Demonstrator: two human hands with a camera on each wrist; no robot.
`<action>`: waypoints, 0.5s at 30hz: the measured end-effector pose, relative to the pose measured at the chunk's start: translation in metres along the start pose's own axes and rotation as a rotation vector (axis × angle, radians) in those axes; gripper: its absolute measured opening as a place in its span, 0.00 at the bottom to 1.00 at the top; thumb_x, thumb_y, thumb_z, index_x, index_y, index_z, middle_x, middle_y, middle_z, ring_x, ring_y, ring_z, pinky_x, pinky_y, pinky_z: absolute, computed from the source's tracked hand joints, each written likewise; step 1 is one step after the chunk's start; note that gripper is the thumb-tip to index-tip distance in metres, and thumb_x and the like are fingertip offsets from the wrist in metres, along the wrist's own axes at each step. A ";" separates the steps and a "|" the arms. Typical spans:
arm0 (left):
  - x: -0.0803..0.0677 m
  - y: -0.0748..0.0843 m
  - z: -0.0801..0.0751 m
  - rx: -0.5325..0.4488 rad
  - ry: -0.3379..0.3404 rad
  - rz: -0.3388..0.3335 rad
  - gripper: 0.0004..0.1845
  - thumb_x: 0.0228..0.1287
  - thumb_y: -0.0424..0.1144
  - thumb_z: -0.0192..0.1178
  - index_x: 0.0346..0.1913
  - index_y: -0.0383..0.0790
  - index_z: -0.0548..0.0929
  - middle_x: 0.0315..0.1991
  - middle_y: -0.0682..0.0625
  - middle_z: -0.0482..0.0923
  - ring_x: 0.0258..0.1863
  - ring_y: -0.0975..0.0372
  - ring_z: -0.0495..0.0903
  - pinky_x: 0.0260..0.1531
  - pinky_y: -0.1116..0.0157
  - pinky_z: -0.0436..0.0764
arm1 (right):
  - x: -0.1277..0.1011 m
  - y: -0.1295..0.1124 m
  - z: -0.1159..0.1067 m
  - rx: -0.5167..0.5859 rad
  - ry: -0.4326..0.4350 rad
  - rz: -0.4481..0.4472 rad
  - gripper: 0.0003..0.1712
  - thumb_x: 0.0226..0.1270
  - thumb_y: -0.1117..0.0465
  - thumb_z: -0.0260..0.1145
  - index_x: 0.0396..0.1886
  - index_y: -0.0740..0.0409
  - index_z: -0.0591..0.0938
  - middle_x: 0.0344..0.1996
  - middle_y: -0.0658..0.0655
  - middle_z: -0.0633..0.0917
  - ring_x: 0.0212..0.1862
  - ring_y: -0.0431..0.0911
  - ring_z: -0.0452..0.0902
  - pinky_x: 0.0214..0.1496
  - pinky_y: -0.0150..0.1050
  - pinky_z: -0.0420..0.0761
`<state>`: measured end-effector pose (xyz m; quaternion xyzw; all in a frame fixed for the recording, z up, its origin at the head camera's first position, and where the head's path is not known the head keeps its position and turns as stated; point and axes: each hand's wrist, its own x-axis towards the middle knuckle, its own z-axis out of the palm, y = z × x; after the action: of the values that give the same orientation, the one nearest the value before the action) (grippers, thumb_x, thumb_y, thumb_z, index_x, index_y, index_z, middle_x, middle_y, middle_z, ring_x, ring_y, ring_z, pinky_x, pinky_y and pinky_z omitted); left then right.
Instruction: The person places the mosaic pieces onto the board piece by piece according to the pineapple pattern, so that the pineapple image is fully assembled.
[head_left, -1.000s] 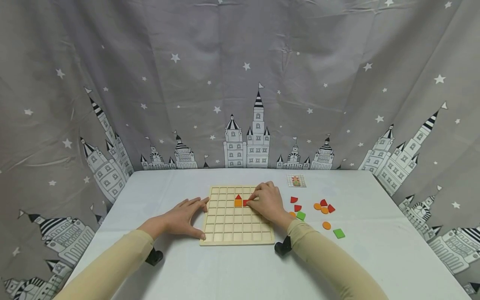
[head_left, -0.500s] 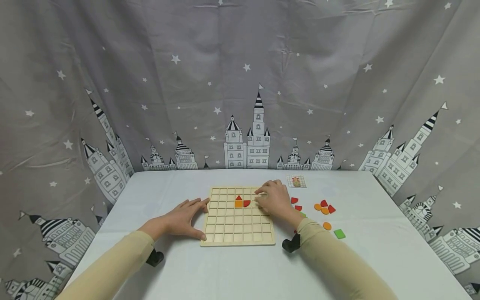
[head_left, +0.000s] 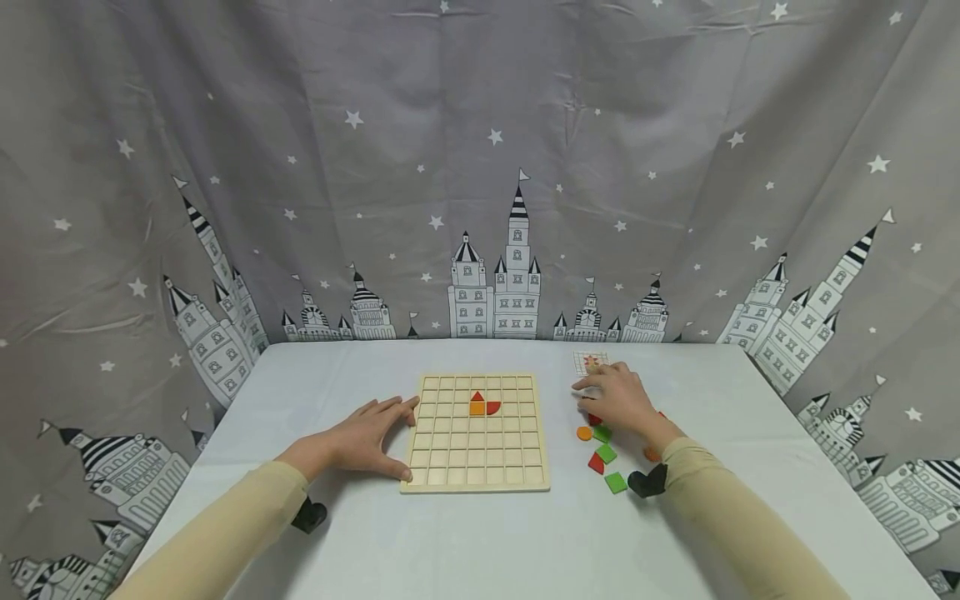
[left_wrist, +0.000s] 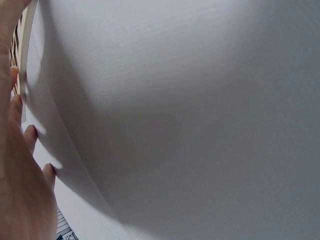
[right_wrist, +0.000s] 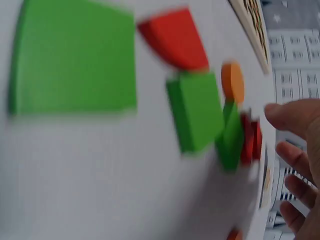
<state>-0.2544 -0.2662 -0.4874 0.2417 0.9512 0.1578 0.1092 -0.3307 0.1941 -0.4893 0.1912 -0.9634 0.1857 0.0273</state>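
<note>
A wooden grid board (head_left: 472,460) lies on the table. My left hand (head_left: 363,439) rests at its left side, thumb and fingers spread along the edge. Upon the grid sit a red triangle (head_left: 477,397), an orange square (head_left: 477,409) right under it and a red quarter-circle piece (head_left: 492,407) beside the square. To the right of the board, my right hand (head_left: 621,402) hovers over loose pieces with nothing between its relaxed fingers. Below its thumb is a red piece (head_left: 595,420), partly hidden. The right wrist view shows the thumb near red pieces (right_wrist: 247,140).
Nearer my right forearm lie an orange disc (head_left: 584,433), several green squares (head_left: 616,482) and another red piece (head_left: 596,463). A small picture card (head_left: 587,361) lies behind the right hand, partly covered. A grey castle-print curtain (head_left: 487,100) hangs behind the white table (head_left: 450,542).
My right hand has let go of the red quarter-circle piece on the board and moved right, over the loose pieces. The left hand has stayed at the board's edge.
</note>
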 end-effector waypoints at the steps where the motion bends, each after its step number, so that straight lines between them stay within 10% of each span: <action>1: 0.000 0.000 0.000 0.000 0.000 0.000 0.43 0.44 0.77 0.70 0.55 0.54 0.71 0.81 0.47 0.54 0.79 0.43 0.51 0.77 0.39 0.47 | -0.001 0.004 0.000 -0.009 -0.008 -0.009 0.14 0.66 0.51 0.72 0.51 0.44 0.90 0.59 0.59 0.82 0.64 0.62 0.66 0.62 0.62 0.69; 15: -0.001 0.001 -0.002 -0.008 -0.007 0.005 0.42 0.44 0.76 0.71 0.56 0.54 0.71 0.81 0.48 0.53 0.79 0.43 0.51 0.77 0.39 0.47 | -0.008 0.019 -0.005 -0.025 -0.013 -0.033 0.13 0.66 0.60 0.67 0.46 0.45 0.92 0.51 0.56 0.84 0.61 0.61 0.68 0.62 0.61 0.70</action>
<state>-0.2534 -0.2667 -0.4851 0.2441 0.9495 0.1613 0.1130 -0.3304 0.2149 -0.4924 0.2078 -0.9626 0.1718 0.0263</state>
